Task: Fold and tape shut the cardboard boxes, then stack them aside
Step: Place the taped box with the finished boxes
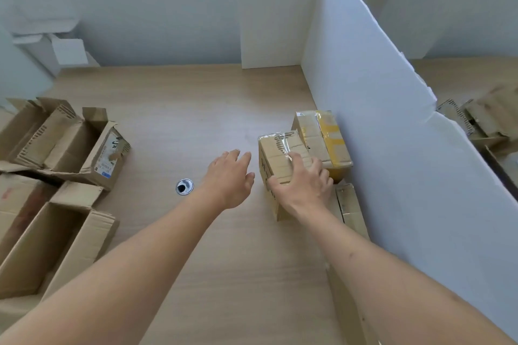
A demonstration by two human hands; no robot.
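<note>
A small taped cardboard box (276,155) stands on the wooden table (196,109) at centre right. My right hand (302,185) grips its near top edge, thumb on the left face and fingers over the taped top. Behind it, against the white divider, sits a second taped box with yellow tape (322,137). A flat cardboard piece (350,207) lies beside the divider under my right wrist. My left hand (231,176) hovers with fingers spread just left of the gripped box, holding nothing.
Several open, unfolded boxes (64,143) crowd the table's left side. A round metal cable hole (184,186) sits in the tabletop. A white foam divider (378,120) walls off the right, with more cardboard (482,117) beyond it.
</note>
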